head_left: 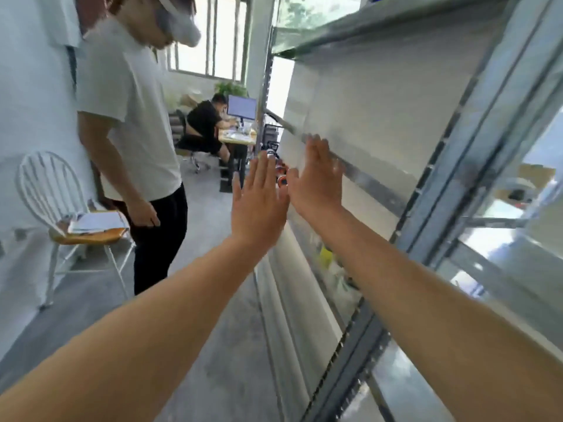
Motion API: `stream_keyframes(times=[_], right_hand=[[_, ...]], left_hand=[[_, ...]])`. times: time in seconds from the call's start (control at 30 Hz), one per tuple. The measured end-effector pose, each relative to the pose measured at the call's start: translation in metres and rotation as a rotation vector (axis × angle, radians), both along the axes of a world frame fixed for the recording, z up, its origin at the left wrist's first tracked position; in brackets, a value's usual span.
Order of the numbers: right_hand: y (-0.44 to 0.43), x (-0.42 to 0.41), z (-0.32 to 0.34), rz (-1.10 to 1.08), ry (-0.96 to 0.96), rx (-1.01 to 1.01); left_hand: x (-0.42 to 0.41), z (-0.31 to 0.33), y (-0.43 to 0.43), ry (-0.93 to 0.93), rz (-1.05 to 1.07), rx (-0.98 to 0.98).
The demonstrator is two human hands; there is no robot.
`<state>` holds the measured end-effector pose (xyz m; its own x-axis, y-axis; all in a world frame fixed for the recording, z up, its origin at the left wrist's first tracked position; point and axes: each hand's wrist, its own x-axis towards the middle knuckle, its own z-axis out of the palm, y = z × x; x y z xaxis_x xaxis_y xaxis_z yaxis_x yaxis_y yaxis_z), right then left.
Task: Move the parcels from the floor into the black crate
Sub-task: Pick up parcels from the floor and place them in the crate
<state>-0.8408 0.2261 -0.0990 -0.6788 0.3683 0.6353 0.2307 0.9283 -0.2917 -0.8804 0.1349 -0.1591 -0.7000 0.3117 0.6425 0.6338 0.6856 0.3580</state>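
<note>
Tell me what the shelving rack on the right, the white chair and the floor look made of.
Shelving rack: grey metal, probably galvanised or painted steel; slotted uprights, dull sheen. Chair: white spindle frame, painted metal or wood, cannot tell which; seat looks like varnished orange-brown wood. Floor: looks like bare grey concrete, mottled and matte.

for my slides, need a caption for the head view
Open left hand and right hand held up beside a metal rack, a person in a white shirt standing nearby.

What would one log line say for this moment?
left hand: open, raised, empty | right hand: open, raised, empty | grey metal shelving rack: at right | parcels, black crate: not in view
</note>
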Motion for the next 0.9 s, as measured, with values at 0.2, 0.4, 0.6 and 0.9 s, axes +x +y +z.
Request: stream_keyframes(times=[0.2, 0.4, 0.6, 0.9], right_hand=[[0.005, 0.085, 0.122, -0.145, 0.145, 0.222], [-0.011, 0.159, 0.141, -0.376, 0.218, 0.289], [-0.031, 0.243, 0.098, -0.594, 0.162, 0.188], [-0.084, 0.392, 0.080, -0.939, -0.033, 0.224]], left_hand=[[0.056, 0.125, 0.005, 0.241, -0.117, 0.108], [0.094, 0.152, 0.004, 0.353, -0.311, 0.129], [0.149, 0.121, 0.006, 0.325, -0.564, 0.091], [0.298, 0.106, 0.002, 0.267, -0.849, 0.085]])
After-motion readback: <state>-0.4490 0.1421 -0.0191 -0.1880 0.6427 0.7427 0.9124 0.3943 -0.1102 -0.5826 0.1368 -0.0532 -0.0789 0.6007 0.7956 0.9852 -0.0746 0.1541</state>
